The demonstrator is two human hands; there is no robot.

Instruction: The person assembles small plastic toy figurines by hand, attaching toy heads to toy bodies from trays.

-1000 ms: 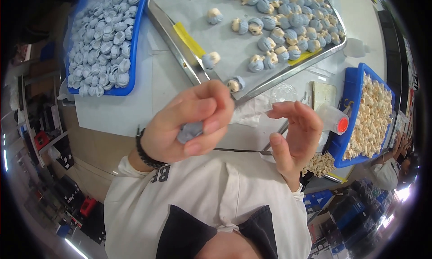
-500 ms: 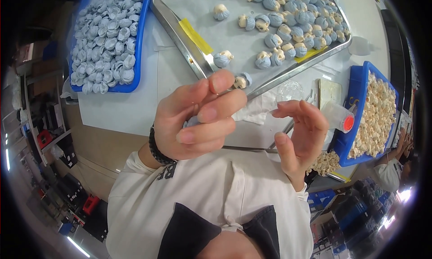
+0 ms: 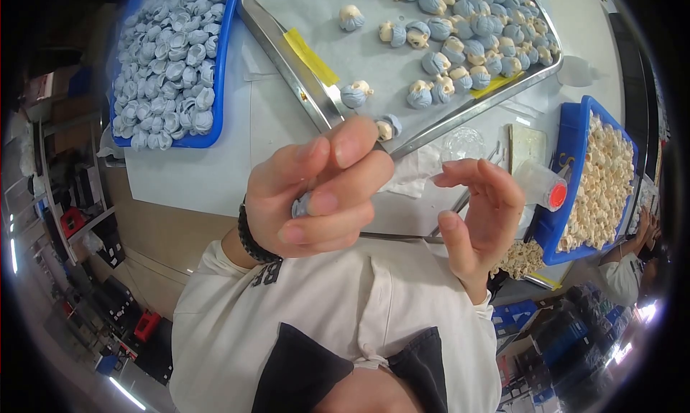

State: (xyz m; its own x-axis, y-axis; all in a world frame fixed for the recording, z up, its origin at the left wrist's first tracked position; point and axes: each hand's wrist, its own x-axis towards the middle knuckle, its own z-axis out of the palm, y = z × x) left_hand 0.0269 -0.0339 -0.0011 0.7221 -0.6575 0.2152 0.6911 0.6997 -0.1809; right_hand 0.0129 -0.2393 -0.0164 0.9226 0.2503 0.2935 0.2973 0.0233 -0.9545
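My left hand (image 3: 316,187), with a dark braided band at its wrist, is closed in front of my chest. Its fingers wrap round a small blue-grey piece (image 3: 300,205), most of which they hide. To the right, my right hand (image 3: 481,215) is raised with fingers curved and apart, and nothing shows between them. Just beyond the left fingertips, a small cream-and-blue doll head (image 3: 387,128) lies at the near corner of a metal tray (image 3: 316,100). Another such doll head (image 3: 355,94) lies a little farther off on the tray's lining.
Many more doll heads (image 3: 454,51) crowd the tray's right side. A blue bin (image 3: 221,90) of blue-grey shells stands left; another blue bin (image 3: 568,126) of cream pieces stands right. A clear jar with a red end (image 3: 543,187), a clear round dish (image 3: 462,144) and white tissue (image 3: 413,172) lie nearer.
The left fingers have shifted slightly, and more of the blue-grey piece shows between them. My right hand has stayed almost still.
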